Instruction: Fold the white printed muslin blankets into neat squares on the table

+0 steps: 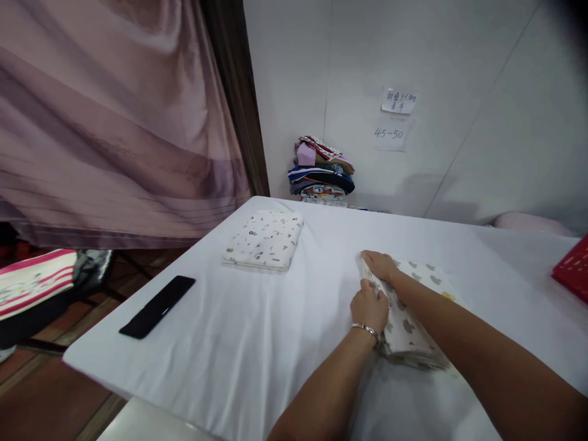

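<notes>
Head | left hand (370,307), right hand (380,266): fingers (367,283) pinching patterned cloth's (408,334) edge | wall paper (390,133): "45-50"

Looks like a textile workroom: white-covered table (229,324) with patterned cloth (404,334), folded fabric stack (321,177) by plain wall (294,73), handwritten paper notes (399,101) on it.

Rm btwn L hand (370,306), speckled cloth (265,240)
</notes>
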Demonstrator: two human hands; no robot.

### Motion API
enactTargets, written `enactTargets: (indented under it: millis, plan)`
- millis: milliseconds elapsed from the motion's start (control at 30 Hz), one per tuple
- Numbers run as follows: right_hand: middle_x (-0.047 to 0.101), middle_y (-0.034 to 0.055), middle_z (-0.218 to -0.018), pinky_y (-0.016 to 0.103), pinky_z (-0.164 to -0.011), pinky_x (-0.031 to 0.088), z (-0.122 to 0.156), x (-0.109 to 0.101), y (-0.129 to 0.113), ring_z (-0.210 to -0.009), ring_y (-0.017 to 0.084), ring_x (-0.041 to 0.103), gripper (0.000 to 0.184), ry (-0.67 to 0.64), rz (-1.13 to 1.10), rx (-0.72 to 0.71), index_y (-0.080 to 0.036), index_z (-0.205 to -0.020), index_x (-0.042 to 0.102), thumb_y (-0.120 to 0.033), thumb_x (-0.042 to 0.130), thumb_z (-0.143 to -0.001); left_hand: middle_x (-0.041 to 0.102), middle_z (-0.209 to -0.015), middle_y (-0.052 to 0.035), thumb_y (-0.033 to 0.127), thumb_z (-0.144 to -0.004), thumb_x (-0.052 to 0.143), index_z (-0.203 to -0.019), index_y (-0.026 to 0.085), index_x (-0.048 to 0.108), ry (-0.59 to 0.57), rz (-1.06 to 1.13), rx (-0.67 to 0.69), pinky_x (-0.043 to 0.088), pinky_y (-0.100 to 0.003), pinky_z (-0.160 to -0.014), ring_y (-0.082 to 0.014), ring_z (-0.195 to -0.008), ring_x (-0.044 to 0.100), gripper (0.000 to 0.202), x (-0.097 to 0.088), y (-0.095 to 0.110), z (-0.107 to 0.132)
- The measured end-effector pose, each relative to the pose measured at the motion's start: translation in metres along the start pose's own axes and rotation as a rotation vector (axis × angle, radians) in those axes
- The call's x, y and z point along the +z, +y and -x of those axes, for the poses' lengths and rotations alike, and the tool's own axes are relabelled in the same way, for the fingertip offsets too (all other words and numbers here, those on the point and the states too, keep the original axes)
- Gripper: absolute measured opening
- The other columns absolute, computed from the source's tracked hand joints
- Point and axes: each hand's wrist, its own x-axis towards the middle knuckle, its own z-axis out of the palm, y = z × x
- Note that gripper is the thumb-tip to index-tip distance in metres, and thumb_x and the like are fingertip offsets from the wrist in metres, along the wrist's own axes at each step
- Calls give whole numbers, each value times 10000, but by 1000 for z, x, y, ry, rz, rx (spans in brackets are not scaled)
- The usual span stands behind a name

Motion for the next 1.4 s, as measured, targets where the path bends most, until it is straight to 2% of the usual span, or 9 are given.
enactTargets:
  millis: [300, 500, 800, 900, 1000, 1100, 1200, 1400]
  plan:
    - [536, 86, -1257, 408, -966, 315, 3, -3, -3, -1150, 226, 482, 424, 2, 8, 23, -202, -1185, 538, -308, 222, -922, 668, -834, -62, 264, -826, 419, -1026, 202, 488, -30, -6, 15, 408, -295, -703, -216, -809, 615, 220, -1, -6, 30]
    - [525, 81, -1272, 409, -977, 313, 3, -3, -3, -1157, 225, 477, 425, 0, 18, 29, -200, -1210, 523, -294, 230, -917, 666, -840, -53, 243, -833, 410, -971, 225, 516, -73, 56, -58, 407, -291, -717, -213, -846, 607, 175, -1, -15, 30]
    - [539, 57, -1259, 421, -990, 315, 2, -1, 0, -1159, 233, 480, 422, 7, -23, 39, -228, -1188, 549, -316, 243, -912, 665, -831, -49, 225, -827, 395, -972, 222, 527, -97, 102, -58, 413, -284, -710, -207, -824, 602, 196, 1, -18, 28]
    - [556, 41, -1240, 368, -970, 360, 3, -6, 4, -1136, 214, 504, 432, 7, -66, 28, -230, -1170, 568, -352, 242, -915, 665, -818, -49, 218, -819, 401, -973, 219, 529, -97, 92, -41, 415, -286, -705, -207, -811, 603, 200, 0, -19, 28]
    - [504, 47, -1298, 316, -974, 364, 9, -14, 11, -1167, 182, 476, 485, 57, -102, 11, -196, -1231, 516, -375, 182, -928, 667, -800, -35, 222, -798, 443, -938, 226, 547, -104, 102, -45, 417, -277, -706, -197, -804, 603, 175, -4, -21, 27]
    - [473, 56, -1326, 336, -1018, 313, 24, -17, 19, -1216, 178, 422, 477, 114, -109, -23, -187, -1235, 501, -347, 172, -928, 670, -804, -23, 253, -780, 483, -839, 231, 575, -77, 112, -56, 421, -265, -701, -186, -794, 602, 112, -9, -23, 20]
    - [478, 59, -1320, 402, -1044, 266, 47, -12, 25, -1252, 205, 376, 425, 133, -102, -47, -202, -1219, 512, -308, 242, -908, 675, -825, -18, 265, -778, 487, -764, 225, 594, -24, 125, -66, 428, -254, -699, -175, -794, 600, 116, -14, -25, 4]
    - [384, 78, -1391, 462, -1068, 198, 93, 1, 18, -1311, 218, 273, 456, 126, -74, -163, -168, -1291, 459, -311, 266, -904, 688, -910, -60, 238, -800, 462, -808, 199, 652, -5, 167, -76, 436, -265, -768, -184, -857, 612, 194, -11, -15, -39]
